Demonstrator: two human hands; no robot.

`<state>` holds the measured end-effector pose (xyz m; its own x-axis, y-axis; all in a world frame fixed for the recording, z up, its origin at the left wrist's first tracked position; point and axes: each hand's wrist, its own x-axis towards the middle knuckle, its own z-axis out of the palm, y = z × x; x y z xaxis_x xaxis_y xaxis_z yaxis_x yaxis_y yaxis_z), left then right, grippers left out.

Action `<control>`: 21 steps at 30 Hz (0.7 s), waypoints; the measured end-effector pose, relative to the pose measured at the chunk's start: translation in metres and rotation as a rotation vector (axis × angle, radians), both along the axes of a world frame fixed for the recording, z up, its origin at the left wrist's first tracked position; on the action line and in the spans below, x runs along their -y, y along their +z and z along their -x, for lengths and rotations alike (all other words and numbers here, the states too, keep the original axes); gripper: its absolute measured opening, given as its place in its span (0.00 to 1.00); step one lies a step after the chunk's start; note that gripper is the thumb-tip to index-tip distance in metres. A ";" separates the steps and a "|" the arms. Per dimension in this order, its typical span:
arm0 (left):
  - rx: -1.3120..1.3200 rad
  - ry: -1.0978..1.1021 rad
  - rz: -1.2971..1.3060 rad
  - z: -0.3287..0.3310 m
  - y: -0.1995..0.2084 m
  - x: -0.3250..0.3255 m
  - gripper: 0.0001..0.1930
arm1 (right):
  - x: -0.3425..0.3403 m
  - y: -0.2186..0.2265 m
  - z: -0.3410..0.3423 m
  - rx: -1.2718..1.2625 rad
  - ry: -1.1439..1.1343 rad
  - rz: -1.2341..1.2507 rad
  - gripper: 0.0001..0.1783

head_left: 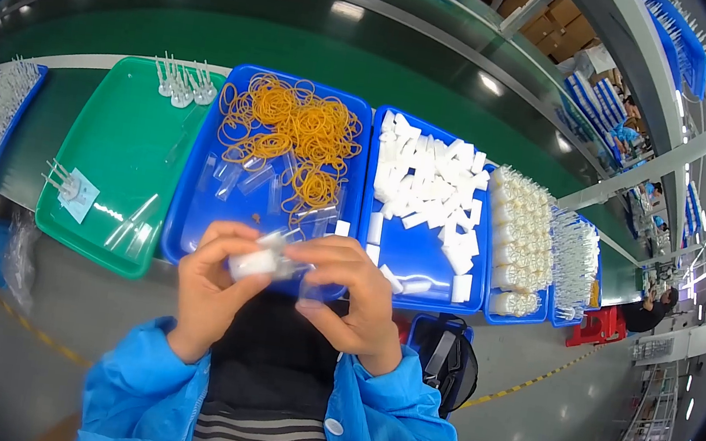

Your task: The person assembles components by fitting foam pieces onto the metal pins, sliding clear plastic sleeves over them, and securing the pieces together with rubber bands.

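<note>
My left hand (215, 287) is closed in a pinch on a small white cylindrical part (253, 265), held over the near edge of a blue tray (183, 220). From the right, my right hand (356, 301) reaches to the same part. Its fingertips are pressed together against the part's upper end, slightly blurred. Something clear, like a thin plastic sleeve, shows by the right fingers, but its outline is hard to make out. Beyond both hands, the blue tray holds a heap of yellow rubber bands (294, 128) and several clear plastic sleeves (258, 181).
Right of it, another blue tray (418, 269) holds loose white cylinders (421, 176). Farther right stand trays of bundled white parts (521, 234) and thin-pronged pieces (575, 259). At left, a green tray (104, 148) carries pronged white pieces (182, 84) and a paper slip (79, 200). Behind runs a green conveyor belt (217, 33).
</note>
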<state>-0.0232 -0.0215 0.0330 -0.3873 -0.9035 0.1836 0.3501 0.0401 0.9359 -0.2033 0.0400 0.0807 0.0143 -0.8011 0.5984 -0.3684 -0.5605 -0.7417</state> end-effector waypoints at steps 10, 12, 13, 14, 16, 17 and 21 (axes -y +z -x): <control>0.087 0.018 0.090 0.022 0.006 -0.008 0.14 | -0.015 -0.017 0.016 0.274 -0.034 -0.042 0.17; 0.086 0.033 0.128 0.022 0.005 -0.009 0.14 | -0.022 -0.024 0.009 0.431 -0.019 -0.049 0.18; 0.089 0.040 0.127 0.022 0.005 -0.009 0.14 | -0.025 -0.027 0.008 0.425 -0.002 -0.084 0.17; 0.093 0.036 0.110 0.022 0.005 -0.008 0.13 | -0.026 -0.029 0.008 0.418 0.014 -0.118 0.17; 0.103 0.042 0.090 0.021 0.005 -0.012 0.13 | -0.029 -0.031 0.011 0.396 -0.016 -0.138 0.15; 0.092 0.023 0.089 0.021 0.005 -0.014 0.13 | -0.031 -0.032 0.012 0.369 -0.054 -0.153 0.14; 0.083 0.010 0.085 0.027 0.007 -0.019 0.13 | -0.036 -0.032 0.012 0.353 -0.115 -0.163 0.14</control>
<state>-0.0504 -0.0020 0.0397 -0.3951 -0.8901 0.2272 0.2705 0.1236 0.9548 -0.2150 0.0755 0.0484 -0.2647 -0.8703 0.4154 -0.1282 -0.3952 -0.9096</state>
